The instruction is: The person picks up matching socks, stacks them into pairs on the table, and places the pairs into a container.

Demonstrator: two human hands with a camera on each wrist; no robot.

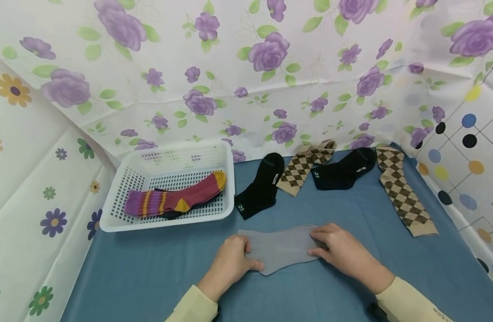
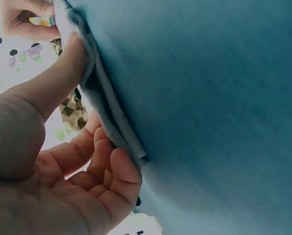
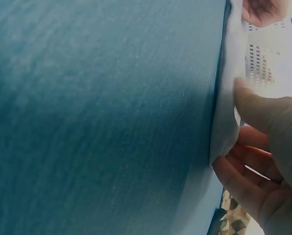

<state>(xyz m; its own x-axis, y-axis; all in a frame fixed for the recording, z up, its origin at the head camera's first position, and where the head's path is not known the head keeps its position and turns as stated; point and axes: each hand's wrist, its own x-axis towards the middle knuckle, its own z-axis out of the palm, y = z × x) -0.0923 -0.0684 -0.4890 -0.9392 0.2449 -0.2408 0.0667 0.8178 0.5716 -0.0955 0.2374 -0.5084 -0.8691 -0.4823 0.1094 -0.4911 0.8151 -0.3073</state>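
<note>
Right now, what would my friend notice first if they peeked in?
Probably the bright striped sock in the white basket, on the left. Next, the gray sock up front, with the left hand at one end and the right hand at the other. Farther back lie two black socks and two checkered socks.

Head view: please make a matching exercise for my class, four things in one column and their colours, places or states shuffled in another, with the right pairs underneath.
Things
1. Grey sock
2. Striped sock
3. Basket
4. Tablecloth

Colours, places, states
A. White, next to a black sock
B. Plain blue
C. Held at its ends by both hands
D. Lying inside the basket

Pairs: 1-C, 2-D, 3-A, 4-B
</note>
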